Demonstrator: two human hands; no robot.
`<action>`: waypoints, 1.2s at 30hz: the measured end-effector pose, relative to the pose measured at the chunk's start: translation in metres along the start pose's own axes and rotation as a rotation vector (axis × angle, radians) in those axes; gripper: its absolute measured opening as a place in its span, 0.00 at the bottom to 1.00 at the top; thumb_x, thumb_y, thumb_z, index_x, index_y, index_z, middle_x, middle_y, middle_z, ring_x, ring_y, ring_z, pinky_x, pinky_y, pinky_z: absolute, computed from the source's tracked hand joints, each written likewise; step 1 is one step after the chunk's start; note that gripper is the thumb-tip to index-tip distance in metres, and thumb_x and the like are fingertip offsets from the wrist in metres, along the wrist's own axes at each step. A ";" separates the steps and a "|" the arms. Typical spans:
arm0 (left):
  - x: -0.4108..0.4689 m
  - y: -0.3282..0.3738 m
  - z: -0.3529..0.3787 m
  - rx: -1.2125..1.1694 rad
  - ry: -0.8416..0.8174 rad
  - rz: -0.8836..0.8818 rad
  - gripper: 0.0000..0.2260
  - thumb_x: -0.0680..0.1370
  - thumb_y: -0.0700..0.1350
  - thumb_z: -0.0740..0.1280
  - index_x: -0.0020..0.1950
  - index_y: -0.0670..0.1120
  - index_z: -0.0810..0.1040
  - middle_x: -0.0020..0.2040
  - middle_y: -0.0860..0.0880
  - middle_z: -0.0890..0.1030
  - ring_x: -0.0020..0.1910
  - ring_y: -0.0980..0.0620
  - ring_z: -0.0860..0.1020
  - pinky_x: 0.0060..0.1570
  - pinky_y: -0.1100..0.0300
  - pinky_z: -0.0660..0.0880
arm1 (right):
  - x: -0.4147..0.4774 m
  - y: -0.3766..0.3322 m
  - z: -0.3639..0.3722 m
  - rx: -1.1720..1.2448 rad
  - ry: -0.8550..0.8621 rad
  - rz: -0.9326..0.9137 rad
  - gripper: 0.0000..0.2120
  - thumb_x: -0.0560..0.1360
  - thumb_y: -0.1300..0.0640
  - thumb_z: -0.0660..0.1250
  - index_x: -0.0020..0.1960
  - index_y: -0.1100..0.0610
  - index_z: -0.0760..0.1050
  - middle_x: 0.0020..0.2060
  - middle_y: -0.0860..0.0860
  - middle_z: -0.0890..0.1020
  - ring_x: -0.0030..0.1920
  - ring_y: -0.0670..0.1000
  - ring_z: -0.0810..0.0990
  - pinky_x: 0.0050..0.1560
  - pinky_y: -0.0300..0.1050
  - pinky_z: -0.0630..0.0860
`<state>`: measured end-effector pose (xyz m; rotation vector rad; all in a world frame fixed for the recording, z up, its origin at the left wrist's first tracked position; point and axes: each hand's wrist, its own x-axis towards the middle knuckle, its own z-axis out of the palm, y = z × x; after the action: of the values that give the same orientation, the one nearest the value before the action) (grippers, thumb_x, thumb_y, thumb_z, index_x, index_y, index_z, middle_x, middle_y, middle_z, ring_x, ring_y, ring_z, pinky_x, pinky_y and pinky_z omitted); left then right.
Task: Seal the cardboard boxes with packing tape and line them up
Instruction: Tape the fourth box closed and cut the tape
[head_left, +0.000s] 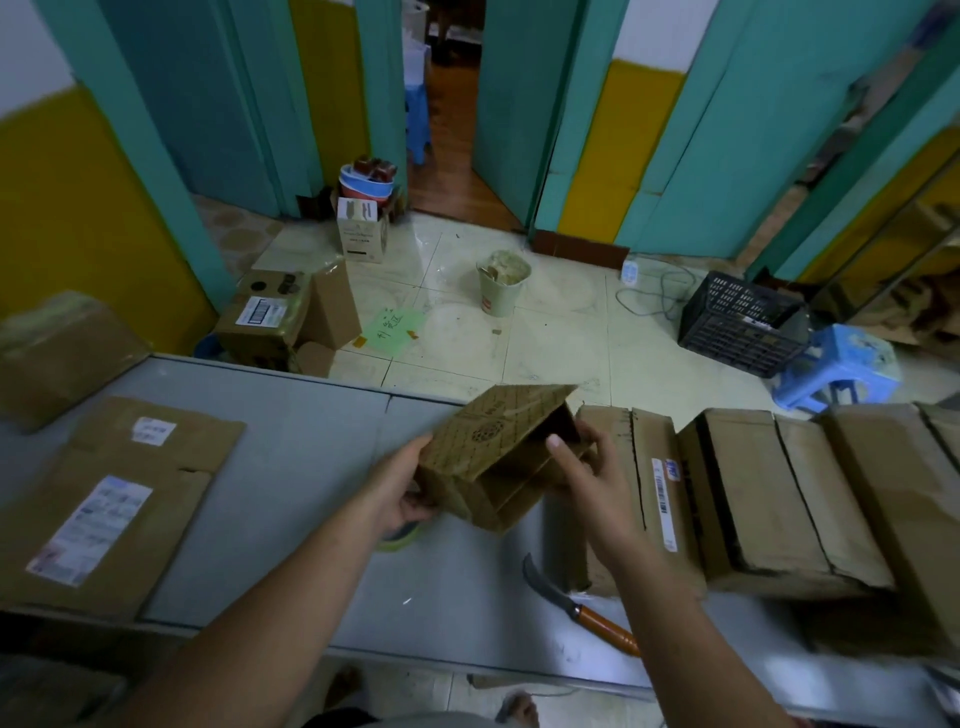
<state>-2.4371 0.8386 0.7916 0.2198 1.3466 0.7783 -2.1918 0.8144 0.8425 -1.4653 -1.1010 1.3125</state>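
Flattened cardboard lies at the table's left, not yet made up. The left hand grips a corner of the small box, which is tilted above the tape roll, flaps open and untaped. The right hand curls round the box's other side. Further right, closed boxes already stand in a row.

Dim, flat indoor light with a greenish cast. The pale floor at centre is the brightest area, with a faint sheen. A soft shadow lies on the table under the small box. The wide lens bows the door frames at upper left and right. Boxes at the right edge and the lower corners smear with blur.
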 end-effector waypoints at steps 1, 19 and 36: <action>0.005 0.003 0.003 0.002 -0.022 -0.032 0.16 0.81 0.55 0.72 0.61 0.46 0.84 0.60 0.40 0.84 0.58 0.38 0.82 0.52 0.39 0.85 | 0.003 -0.004 -0.006 -0.085 0.033 -0.009 0.41 0.66 0.28 0.75 0.73 0.43 0.70 0.69 0.50 0.77 0.64 0.52 0.81 0.58 0.55 0.84; 0.062 0.035 0.021 0.395 -0.089 -0.202 0.21 0.82 0.57 0.66 0.63 0.40 0.80 0.60 0.36 0.83 0.60 0.36 0.82 0.58 0.42 0.83 | 0.012 -0.015 -0.035 -0.863 -0.079 -0.101 0.50 0.67 0.53 0.84 0.80 0.40 0.60 0.72 0.50 0.70 0.70 0.55 0.74 0.64 0.55 0.82; 0.030 0.029 0.017 0.594 -0.219 0.328 0.25 0.79 0.76 0.51 0.73 0.73 0.70 0.77 0.57 0.71 0.74 0.48 0.70 0.63 0.40 0.76 | 0.056 -0.003 -0.027 -0.978 -0.147 -0.005 0.47 0.64 0.52 0.86 0.76 0.48 0.66 0.66 0.52 0.75 0.65 0.56 0.77 0.65 0.54 0.80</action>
<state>-2.4320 0.8831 0.7886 0.9872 1.3174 0.5805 -2.1615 0.8685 0.8343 -2.0432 -2.0027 0.8903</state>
